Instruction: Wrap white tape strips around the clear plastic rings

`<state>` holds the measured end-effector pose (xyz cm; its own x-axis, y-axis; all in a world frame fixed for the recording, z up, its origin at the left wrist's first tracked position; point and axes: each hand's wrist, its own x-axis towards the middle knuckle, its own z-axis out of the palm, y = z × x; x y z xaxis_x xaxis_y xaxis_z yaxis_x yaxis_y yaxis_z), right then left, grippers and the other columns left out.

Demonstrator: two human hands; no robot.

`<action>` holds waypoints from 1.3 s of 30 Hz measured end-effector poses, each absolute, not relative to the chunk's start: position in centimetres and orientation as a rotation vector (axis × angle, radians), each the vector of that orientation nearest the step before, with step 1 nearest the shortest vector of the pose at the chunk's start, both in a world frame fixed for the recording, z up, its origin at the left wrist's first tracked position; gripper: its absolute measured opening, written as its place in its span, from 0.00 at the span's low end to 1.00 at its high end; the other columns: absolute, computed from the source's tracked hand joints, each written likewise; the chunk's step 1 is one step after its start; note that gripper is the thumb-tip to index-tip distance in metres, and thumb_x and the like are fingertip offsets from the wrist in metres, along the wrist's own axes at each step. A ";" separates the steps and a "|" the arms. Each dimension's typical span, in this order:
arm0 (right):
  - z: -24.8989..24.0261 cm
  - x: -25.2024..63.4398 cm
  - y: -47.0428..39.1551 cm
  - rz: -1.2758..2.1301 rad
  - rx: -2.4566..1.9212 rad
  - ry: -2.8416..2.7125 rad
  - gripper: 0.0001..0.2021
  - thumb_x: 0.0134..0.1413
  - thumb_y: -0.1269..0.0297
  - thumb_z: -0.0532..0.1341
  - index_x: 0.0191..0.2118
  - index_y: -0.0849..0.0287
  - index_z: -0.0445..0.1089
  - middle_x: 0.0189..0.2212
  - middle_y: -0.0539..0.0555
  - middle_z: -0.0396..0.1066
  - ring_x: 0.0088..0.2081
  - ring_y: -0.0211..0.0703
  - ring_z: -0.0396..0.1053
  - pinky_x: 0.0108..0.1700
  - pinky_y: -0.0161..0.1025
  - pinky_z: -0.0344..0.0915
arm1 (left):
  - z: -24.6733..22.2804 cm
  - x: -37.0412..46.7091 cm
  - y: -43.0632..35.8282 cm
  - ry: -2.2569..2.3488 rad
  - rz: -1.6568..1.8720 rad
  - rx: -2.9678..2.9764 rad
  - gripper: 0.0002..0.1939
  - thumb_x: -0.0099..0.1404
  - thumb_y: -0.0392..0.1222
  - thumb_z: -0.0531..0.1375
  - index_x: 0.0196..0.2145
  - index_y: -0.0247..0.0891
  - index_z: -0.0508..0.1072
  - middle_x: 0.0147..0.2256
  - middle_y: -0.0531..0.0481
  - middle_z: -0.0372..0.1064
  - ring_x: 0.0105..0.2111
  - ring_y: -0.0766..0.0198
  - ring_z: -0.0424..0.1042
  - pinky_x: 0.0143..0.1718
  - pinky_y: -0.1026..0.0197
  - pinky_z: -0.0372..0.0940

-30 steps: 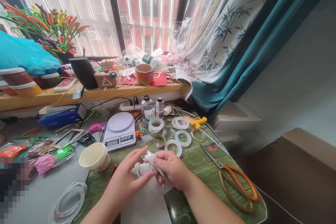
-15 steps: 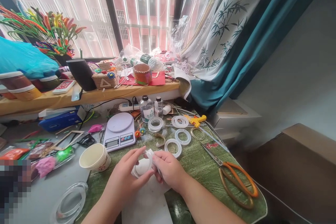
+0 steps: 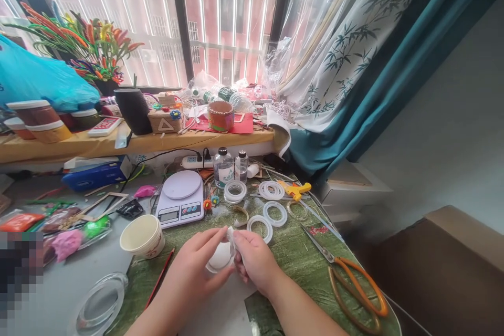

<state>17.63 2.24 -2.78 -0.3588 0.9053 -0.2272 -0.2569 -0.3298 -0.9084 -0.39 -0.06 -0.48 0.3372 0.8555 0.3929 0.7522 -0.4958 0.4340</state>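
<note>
Both of my hands are together over a pale sheet (image 3: 222, 304) at the front of the table. Between them is a translucent ring (image 3: 219, 269), with a whitish piece rising at its top. My left hand (image 3: 195, 265) curves around the ring's left side, fingertips at its upper part and thumb along its lower edge. Thumb and bent fingers of my right hand (image 3: 255, 257) pinch the ring's right side, hiding part of it. Just beyond my fingers lie white ring moulds (image 3: 260, 229), one overlapping another. A red pencil (image 3: 160, 277) lies left of my left wrist.
Orange-handled scissors (image 3: 350, 283) lie open on the right. A paper cup (image 3: 142, 237), a kitchen scale (image 3: 181, 197) and large clear rings (image 3: 101, 302) are on the left. Bottles (image 3: 223, 170) and a yellow glue gun (image 3: 295, 189) stand and lie farther back.
The view has shifted, so the background sits farther right. My hands have drawn closer around the ring and turned it slightly. The red pencil now shows beside my left forearm.
</note>
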 end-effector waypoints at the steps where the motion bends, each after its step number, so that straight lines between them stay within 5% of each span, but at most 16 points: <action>1: -2.7 17.6 2.2 1.808 -0.996 -1.057 0.33 0.49 0.30 0.62 0.38 0.61 0.72 0.17 0.41 0.57 0.12 0.29 0.50 0.12 0.30 0.50 | -0.6 -0.5 0.0 1.503 0.909 2.411 0.31 0.61 0.44 0.68 0.62 0.46 0.71 0.55 0.43 0.76 0.53 0.48 0.77 0.53 0.52 0.73; 12: -2.5 17.8 1.7 1.891 -0.930 -1.074 0.28 0.52 0.36 0.65 0.34 0.62 0.72 0.16 0.41 0.56 0.11 0.29 0.48 0.11 0.29 0.49 | -0.6 -0.4 -0.1 1.613 0.990 1.852 0.31 0.64 0.53 0.64 0.63 0.45 0.70 0.54 0.41 0.76 0.48 0.47 0.77 0.52 0.48 0.70; 19: -2.8 17.4 1.6 1.806 -0.946 -0.919 0.29 0.50 0.37 0.67 0.40 0.62 0.71 0.18 0.41 0.60 0.13 0.29 0.51 0.12 0.28 0.52 | -0.2 -0.3 0.3 1.050 1.284 0.935 0.27 0.71 0.60 0.51 0.57 0.40 0.69 0.44 0.41 0.77 0.32 0.58 0.75 0.29 0.60 0.66; 26: -2.3 17.4 1.3 1.805 -0.949 -0.953 0.25 0.52 0.39 0.66 0.33 0.59 0.69 0.18 0.43 0.61 0.13 0.30 0.53 0.13 0.28 0.52 | 0.1 0.3 0.1 1.002 1.213 0.837 0.27 0.73 0.65 0.46 0.50 0.41 0.69 0.38 0.45 0.76 0.28 0.61 0.72 0.26 0.63 0.60; 31: -2.1 17.3 0.8 1.787 -0.959 -1.120 0.24 0.57 0.42 0.64 0.25 0.59 0.65 0.16 0.44 0.59 0.14 0.30 0.55 0.14 0.28 0.50 | -0.3 0.1 -0.3 1.176 1.209 1.012 0.26 0.75 0.60 0.45 0.58 0.41 0.68 0.50 0.41 0.76 0.41 0.56 0.76 0.38 0.58 0.67; 35: -2.1 17.2 0.7 1.853 -0.899 -1.083 0.23 0.57 0.42 0.63 0.27 0.58 0.65 0.16 0.43 0.59 0.14 0.29 0.53 0.15 0.29 0.48 | -0.8 -0.1 -0.8 1.266 1.129 1.537 0.24 0.73 0.54 0.54 0.62 0.45 0.68 0.61 0.41 0.69 0.56 0.49 0.70 0.58 0.49 0.63; 39: -1.9 17.5 0.8 1.870 -0.917 -1.010 0.25 0.53 0.39 0.66 0.33 0.60 0.69 0.18 0.42 0.59 0.14 0.28 0.50 0.15 0.29 0.46 | -1.0 0.1 -1.0 1.279 0.942 1.923 0.27 0.69 0.46 0.61 0.65 0.48 0.66 0.64 0.41 0.65 0.60 0.47 0.68 0.63 0.45 0.62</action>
<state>17.48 0.78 -1.91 -0.4142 0.8842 -0.2157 -0.3048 -0.3580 -0.8826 0.07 -0.99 -0.98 0.2711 0.9384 0.2144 0.4830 -0.3253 0.8130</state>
